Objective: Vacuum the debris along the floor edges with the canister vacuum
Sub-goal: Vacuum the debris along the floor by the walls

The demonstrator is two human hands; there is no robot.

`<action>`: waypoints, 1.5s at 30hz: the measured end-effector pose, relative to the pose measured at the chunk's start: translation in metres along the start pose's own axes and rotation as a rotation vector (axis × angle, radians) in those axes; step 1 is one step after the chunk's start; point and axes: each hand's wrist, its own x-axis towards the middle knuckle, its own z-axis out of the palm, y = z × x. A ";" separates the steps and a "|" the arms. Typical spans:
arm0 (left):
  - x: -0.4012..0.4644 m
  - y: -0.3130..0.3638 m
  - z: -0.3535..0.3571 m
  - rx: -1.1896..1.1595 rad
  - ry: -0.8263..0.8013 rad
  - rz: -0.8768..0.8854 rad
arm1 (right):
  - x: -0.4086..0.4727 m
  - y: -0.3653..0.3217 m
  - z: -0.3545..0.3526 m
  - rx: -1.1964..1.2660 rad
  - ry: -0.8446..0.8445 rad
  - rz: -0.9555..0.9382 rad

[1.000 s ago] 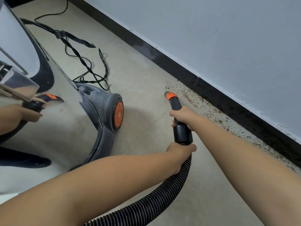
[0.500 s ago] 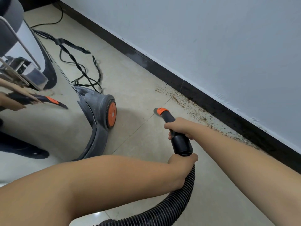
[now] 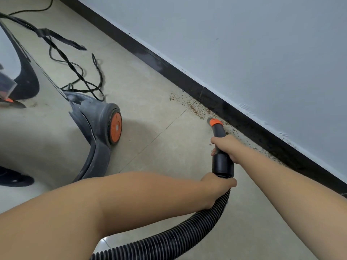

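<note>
The right hand (image 3: 224, 147) is wrapped round the black nozzle (image 3: 218, 131) just above its cuff, and the left hand (image 3: 216, 186) grips the top of the ribbed hose (image 3: 169, 241) where it joins that cuff, so both hands are closed on the wand. The orange tip (image 3: 215, 121) sits at the floor beside the dark baseboard (image 3: 187, 81), inside the strip of brown debris (image 3: 195, 107). The suction pass along the edge looks to be in hand, with crumbs left ahead of the tip and behind it. The next move probably calls for sliding the tip low along the baseboard. The canister vacuum (image 3: 97, 128) stands to the left, its cord (image 3: 78, 72) loose on the floor.
</note>
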 end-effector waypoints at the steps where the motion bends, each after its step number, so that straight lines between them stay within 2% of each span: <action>1: 0.003 0.002 -0.001 -0.014 0.009 0.007 | 0.003 -0.002 -0.001 0.005 -0.004 -0.006; 7: 0.022 0.008 -0.022 -0.131 0.061 0.013 | 0.024 -0.031 0.024 -0.006 -0.089 -0.058; 12: 0.031 0.017 -0.051 -0.315 0.086 -0.015 | 0.041 -0.059 0.052 -0.020 -0.153 -0.106; 24: 0.055 0.030 -0.097 -0.357 0.198 0.006 | 0.067 -0.099 0.091 -0.005 -0.186 -0.175; 45: 0.014 0.017 -0.008 -0.207 -0.091 -0.037 | 0.021 -0.015 -0.005 0.029 -0.016 -0.019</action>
